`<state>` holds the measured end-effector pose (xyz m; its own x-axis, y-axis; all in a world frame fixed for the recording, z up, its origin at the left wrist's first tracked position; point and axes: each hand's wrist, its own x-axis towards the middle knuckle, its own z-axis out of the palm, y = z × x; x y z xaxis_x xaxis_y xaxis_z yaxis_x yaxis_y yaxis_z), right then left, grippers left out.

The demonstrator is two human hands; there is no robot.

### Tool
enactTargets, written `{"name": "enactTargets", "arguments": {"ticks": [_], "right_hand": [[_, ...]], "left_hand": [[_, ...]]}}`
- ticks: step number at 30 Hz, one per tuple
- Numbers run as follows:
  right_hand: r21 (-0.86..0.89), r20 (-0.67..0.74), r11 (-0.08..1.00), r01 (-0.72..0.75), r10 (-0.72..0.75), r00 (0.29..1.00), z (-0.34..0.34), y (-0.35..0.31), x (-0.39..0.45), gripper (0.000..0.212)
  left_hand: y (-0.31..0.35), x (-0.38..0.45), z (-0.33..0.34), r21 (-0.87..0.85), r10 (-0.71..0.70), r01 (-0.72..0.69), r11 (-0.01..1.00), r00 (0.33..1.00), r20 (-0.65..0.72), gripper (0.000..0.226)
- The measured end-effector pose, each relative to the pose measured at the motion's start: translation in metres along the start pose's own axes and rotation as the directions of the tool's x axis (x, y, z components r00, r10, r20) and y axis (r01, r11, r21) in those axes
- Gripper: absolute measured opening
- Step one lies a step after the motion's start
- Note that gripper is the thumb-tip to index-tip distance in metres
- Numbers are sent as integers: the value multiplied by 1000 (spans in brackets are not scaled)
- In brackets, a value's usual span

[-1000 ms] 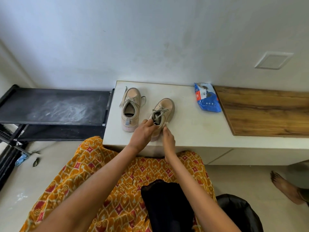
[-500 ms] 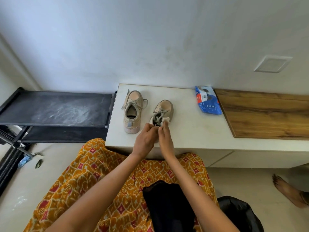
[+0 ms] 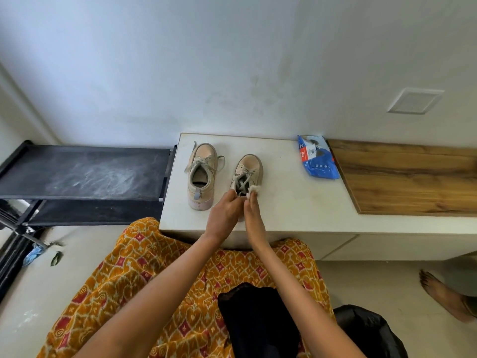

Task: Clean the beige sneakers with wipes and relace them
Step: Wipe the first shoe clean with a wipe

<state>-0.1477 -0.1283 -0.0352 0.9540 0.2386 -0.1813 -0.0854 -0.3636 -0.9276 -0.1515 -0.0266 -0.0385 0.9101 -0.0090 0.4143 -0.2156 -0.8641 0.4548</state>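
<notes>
White surface [image 3: 296,202] | left hand [image 3: 223,215] fingers clamped on right sneaker [image 3: 249,173] heel collar | right hand [image 3: 254,210] pinching wipe [image 3: 254,189] | light, soft; probably best gripped by collar

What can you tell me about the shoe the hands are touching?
The right sneaker is beige with a rounded toe pointing toward the wall and grey laces criss-crossed loosely over a dark opening. It looks like soft suede or canvas. It stands upright on the white countertop, beside its twin but apart from it. The left hand grips its heel collar, while the right hand presses a white wipe against the collar's right edge. Its heel is hidden behind the hands.
</notes>
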Motion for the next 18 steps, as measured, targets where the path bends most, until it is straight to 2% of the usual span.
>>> {"name": "enactTargets", "arguments": {"ticks": [3, 7, 8, 11, 12, 13, 14, 15, 16, 18], "right_hand": [[10, 56, 1000, -12, 12, 998, 0, 13, -8, 71], [118, 17, 985, -128, 127, 992, -7, 21, 28, 107], [103, 20, 986, -134, 133, 991, -7, 17, 34, 104], [71, -32, 987, -143, 145, 989, -2, -1, 20, 72], [93, -156, 991, -100, 114, 981, 1, 2, 9, 66], [16, -190, 998, -55, 57, 980, 4, 6, 0, 63], [90, -105, 993, -71, 80, 991, 5, 12, -8, 61], [44, -4, 996, -71, 71, 997, 8, 16, -16, 59], [-106, 46, 994, -10, 15, 999, 7, 27, -16, 58], [-250, 50, 968, 6, 7, 999, 1, 34, -6, 56]], "left_hand": [[-2, 1, 2, -32, -1, 0, 1000, 999, -32, 14], [0, 3, 1, -19, -6, 5, 1000, 999, -38, 11], [0, 4, 0, -17, -9, 9, 1000, 999, -40, 12], [1, 4, -3, -9, 9, -9, 1000, 999, -32, 13], [1, 3, -3, -7, 27, -27, 1000, 999, -30, 16], [0, 3, -3, -6, 43, -44, 999, 999, -28, 20], [0, 2, -3, -6, 55, -55, 998, 998, -25, 24], [-1, 2, -2, -6, 58, -58, 998, 998, -27, 27], [-2, 2, -2, -7, 53, -54, 999, 998, -32, 29], [-2, 2, -2, -8, 45, -46, 999, 998, -38, 26]]}}
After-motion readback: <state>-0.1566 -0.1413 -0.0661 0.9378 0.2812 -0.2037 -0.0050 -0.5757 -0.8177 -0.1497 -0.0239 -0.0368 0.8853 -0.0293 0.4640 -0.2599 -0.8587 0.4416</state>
